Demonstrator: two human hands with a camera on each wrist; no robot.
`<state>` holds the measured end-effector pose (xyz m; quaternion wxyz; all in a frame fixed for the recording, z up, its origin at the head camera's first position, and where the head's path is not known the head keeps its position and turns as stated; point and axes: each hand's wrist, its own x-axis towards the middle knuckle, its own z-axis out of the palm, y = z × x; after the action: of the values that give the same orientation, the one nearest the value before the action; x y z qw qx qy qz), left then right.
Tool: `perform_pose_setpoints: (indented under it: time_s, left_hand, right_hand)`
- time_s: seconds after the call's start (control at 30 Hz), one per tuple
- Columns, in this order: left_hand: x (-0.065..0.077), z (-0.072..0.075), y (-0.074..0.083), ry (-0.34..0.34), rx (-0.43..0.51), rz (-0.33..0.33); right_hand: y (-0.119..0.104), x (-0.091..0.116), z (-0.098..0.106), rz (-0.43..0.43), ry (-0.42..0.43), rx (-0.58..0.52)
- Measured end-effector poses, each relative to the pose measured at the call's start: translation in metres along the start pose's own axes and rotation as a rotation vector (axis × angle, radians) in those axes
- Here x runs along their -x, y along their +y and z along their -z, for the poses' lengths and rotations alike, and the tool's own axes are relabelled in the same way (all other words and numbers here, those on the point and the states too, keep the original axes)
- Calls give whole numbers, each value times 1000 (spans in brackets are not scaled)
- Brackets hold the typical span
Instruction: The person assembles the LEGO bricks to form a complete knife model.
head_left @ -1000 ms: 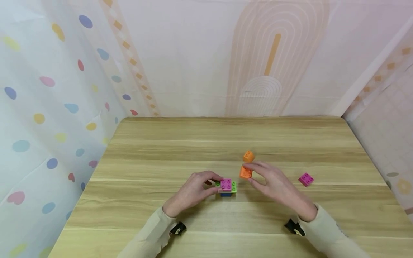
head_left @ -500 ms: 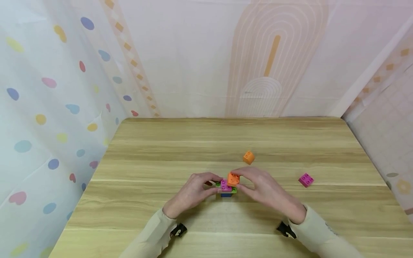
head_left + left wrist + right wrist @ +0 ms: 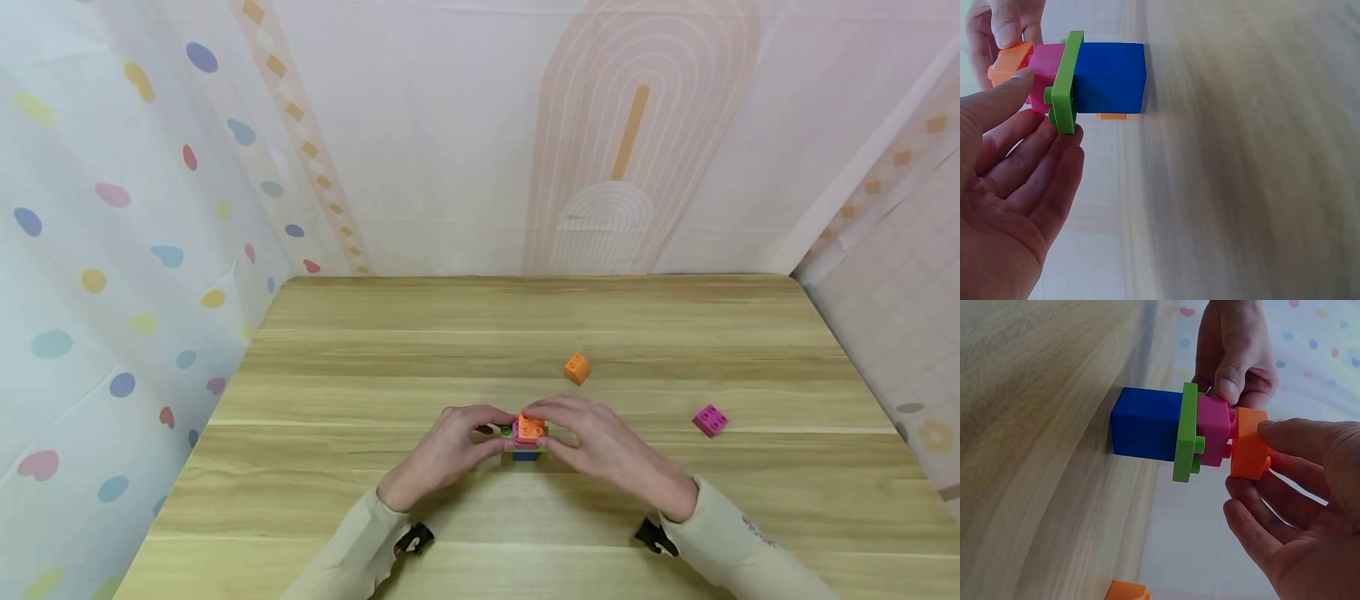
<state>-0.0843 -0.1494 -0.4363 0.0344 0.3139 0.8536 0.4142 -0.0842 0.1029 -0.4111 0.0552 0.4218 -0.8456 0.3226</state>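
A small stack stands on the wooden table: a blue block (image 3: 1147,425) at the bottom, a green plate (image 3: 1186,432) across it, and a pink brick (image 3: 1212,432) on the plate. My left hand (image 3: 442,454) pinches the pink brick between thumb and fingers. Over the pink brick, my right hand (image 3: 611,450) pinches an orange brick (image 3: 1249,445), thumb on one side and fingers on the other. In the right wrist view the orange brick sits slightly askew, and pink studs show in the gap between the two.
Behind the stack lies an orange brick with a sloped face (image 3: 577,369). A magenta brick (image 3: 710,421) lies farther right on the wooden table (image 3: 420,333). Patterned curtains (image 3: 450,142) hang along the table's back and sides.
My right hand has picked the orange brick up from beside the sloped one and carried it left onto the top of the stack. My left hand has stayed on the pink brick.
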Motion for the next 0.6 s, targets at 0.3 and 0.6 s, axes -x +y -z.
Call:
perform_pose_setpoints:
  time_s: [0.3,0.6]
  left_hand:
    - [-3,-3,-1,-17,14,-16]
    - [-5,-4,1,-31,7,-1]
  right_hand:
    - [-2,0,1,-43,-39,3]
    - [0,3,1,-62,-59,-1]
